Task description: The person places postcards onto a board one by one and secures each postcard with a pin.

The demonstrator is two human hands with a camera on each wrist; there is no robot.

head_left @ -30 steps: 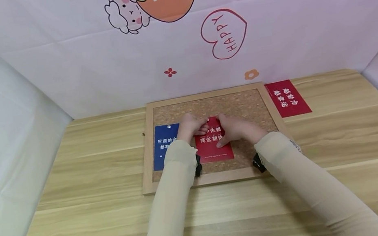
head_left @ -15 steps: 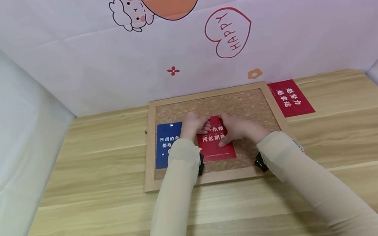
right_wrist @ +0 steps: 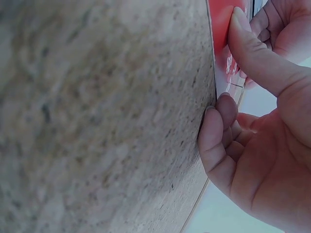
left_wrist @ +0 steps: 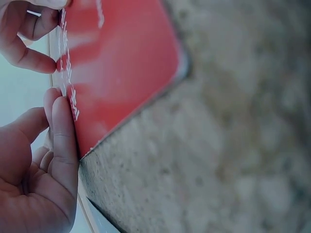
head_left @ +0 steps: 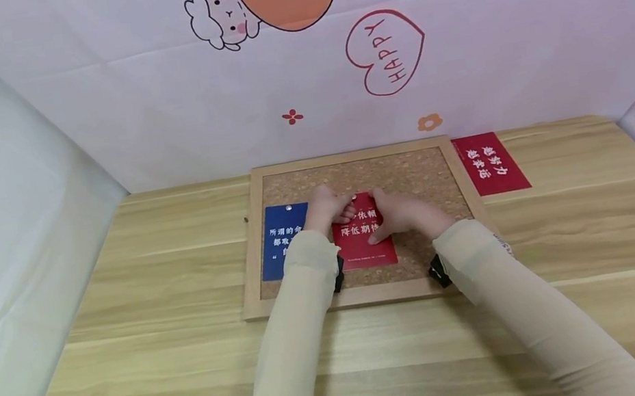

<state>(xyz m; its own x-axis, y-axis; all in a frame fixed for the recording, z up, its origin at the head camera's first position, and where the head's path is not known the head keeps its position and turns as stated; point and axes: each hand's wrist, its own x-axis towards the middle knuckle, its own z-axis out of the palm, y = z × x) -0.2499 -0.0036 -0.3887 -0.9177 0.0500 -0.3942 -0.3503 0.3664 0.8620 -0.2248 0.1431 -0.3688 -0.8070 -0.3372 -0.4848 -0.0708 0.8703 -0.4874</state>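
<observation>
On the cork board (head_left: 407, 173), a red card (head_left: 362, 246) with white lettering lies flat under both hands. At its top edge my left hand (head_left: 327, 209) presses a small pale thumbtack (head_left: 354, 197) with the thumb tip; in the left wrist view, fingers (left_wrist: 63, 141) lie along the card's edge. My right hand (head_left: 399, 213) stands spread along the right side, its thumb (right_wrist: 243, 39) touching the card's face and its fingertips (right_wrist: 212, 124) resting on the cork by the corner. To the left lies a blue card (head_left: 274, 250) with its own round tack (head_left: 289, 208), partly hidden by my left arm.
The board's wooden frame (head_left: 303, 303) lies on a wood-grain table (head_left: 193, 356). Beside its right edge is another red card (head_left: 491, 163). A printed white sheet (head_left: 206, 125) rises behind the table and along both sides.
The left thumb tip has shifted slightly onto the tack. My right hand keeps its place. The whole head view has drifted a little.
</observation>
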